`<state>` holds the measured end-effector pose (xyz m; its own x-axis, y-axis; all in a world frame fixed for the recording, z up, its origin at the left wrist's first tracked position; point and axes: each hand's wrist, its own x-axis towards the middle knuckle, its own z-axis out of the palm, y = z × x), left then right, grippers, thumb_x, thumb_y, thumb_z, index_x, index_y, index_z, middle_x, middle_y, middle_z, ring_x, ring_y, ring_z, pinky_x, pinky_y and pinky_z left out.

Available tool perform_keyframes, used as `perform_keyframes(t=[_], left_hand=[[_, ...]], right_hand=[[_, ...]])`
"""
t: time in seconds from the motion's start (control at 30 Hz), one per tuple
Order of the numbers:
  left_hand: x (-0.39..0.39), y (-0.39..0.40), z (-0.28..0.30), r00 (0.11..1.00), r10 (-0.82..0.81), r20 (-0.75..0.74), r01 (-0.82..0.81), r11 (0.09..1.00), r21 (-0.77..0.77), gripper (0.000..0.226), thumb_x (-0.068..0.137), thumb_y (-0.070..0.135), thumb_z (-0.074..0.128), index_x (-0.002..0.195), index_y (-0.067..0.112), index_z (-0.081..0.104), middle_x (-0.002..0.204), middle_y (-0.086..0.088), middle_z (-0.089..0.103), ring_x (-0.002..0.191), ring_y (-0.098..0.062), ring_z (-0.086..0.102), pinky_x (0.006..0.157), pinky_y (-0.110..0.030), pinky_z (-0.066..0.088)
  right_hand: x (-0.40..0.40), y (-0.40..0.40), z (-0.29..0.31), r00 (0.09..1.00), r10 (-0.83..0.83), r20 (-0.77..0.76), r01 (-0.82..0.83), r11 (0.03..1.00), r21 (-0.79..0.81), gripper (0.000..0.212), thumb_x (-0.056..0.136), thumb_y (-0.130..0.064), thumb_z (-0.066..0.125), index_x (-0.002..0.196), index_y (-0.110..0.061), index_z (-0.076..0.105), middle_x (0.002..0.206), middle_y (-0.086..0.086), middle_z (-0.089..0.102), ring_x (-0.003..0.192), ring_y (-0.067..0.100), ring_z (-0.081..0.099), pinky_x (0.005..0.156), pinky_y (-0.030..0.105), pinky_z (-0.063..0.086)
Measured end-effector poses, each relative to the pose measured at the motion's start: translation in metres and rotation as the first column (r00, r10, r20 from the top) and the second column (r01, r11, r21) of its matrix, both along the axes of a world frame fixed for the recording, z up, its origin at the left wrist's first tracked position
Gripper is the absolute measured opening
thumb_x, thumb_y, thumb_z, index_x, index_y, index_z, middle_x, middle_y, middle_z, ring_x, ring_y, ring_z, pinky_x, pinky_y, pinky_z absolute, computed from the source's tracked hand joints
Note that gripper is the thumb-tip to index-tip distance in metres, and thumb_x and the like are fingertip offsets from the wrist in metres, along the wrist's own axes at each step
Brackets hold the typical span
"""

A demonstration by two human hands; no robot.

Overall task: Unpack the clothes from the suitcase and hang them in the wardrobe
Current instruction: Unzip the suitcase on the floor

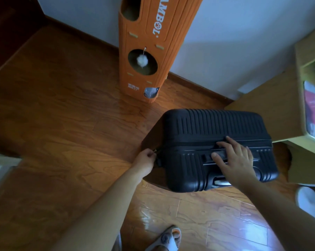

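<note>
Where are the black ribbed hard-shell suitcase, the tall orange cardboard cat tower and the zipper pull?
black ribbed hard-shell suitcase [216, 124]: head view, ribbed top shell.
tall orange cardboard cat tower [153, 57]: head view, front panel.
zipper pull [155, 151]: head view, at the left fingertips.

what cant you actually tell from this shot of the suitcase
Head view, the only one:
- Inside of the closed black ribbed hard-shell suitcase: hidden by its shell, so no clothes show.
- Zipper pull: covered by the left hand, whose fingers pinch at the seam.
- Wardrobe: not identifiable.
- Items in the pale wooden shelf unit: blurred, cut by the right edge.
</note>
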<state>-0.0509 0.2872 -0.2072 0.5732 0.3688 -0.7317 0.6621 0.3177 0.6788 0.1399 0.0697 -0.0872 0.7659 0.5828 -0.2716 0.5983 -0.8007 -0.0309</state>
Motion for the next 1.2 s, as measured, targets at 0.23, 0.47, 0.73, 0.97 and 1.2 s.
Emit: perform_keyframes(t=[0.23,0.47,0.73,0.97,1.2], left_hand=[[0.011,0.004,0.003,0.953,-0.266,-0.142,0.300,0.887,0.352,0.020,0.103,0.012,0.044,0.107,0.015,0.062,0.102,-0.004,0.063,0.093,-0.025,0.064,0.084,-0.044,0.057],[0.004,0.007,-0.017,0.982,-0.188,-0.018,0.186,0.946,0.267,0.027,0.110,0.026,0.037,0.097,0.018,0.059,0.091,-0.005,0.064,0.084,-0.021,0.061,0.072,-0.040,0.049],[0.000,0.006,-0.024,0.997,0.038,0.065,-0.036,0.999,-0.033,0.021,0.105,0.029,0.055,0.096,0.018,0.070,0.098,-0.007,0.072,0.097,-0.024,0.066,0.083,-0.036,0.052],[-0.028,-0.002,-0.045,0.989,0.094,0.110,-0.073,0.980,-0.183,0.042,0.091,-0.013,0.054,0.111,0.023,0.058,0.116,0.000,0.067,0.115,-0.018,0.066,0.098,-0.034,0.051],[-0.018,0.001,-0.123,0.928,-0.371,-0.021,0.365,0.898,0.245,0.059,0.084,0.004,0.069,0.136,0.026,0.052,0.127,0.003,0.055,0.116,-0.019,0.055,0.095,-0.036,0.050]], right_hand=[[0.000,0.003,0.003,1.000,-0.006,-0.018,0.006,1.000,-0.017,0.075,0.086,-0.077,0.015,0.143,-0.036,0.040,0.160,-0.006,0.023,0.147,0.021,0.020,0.124,0.047,0.004],[0.000,0.005,0.004,1.000,-0.016,-0.024,0.016,1.000,-0.027,0.077,0.085,-0.079,0.014,0.144,-0.036,0.039,0.160,-0.005,0.023,0.147,0.021,0.020,0.124,0.049,0.004],[-0.008,0.003,0.001,1.000,-0.013,0.010,0.013,1.000,-0.017,0.077,0.087,-0.074,0.018,0.145,-0.030,0.045,0.158,-0.003,0.031,0.145,0.023,0.025,0.123,0.050,0.004],[-0.033,0.027,0.006,0.985,-0.167,0.049,0.166,0.986,0.028,0.074,0.087,-0.064,0.021,0.142,-0.023,0.050,0.154,0.000,0.038,0.144,0.025,0.027,0.123,0.053,0.005],[-0.067,0.045,-0.018,0.977,0.049,0.210,-0.073,0.992,0.107,0.053,0.095,-0.050,0.041,0.132,-0.016,0.057,0.142,0.002,0.051,0.129,0.026,0.046,0.121,0.052,0.015]])
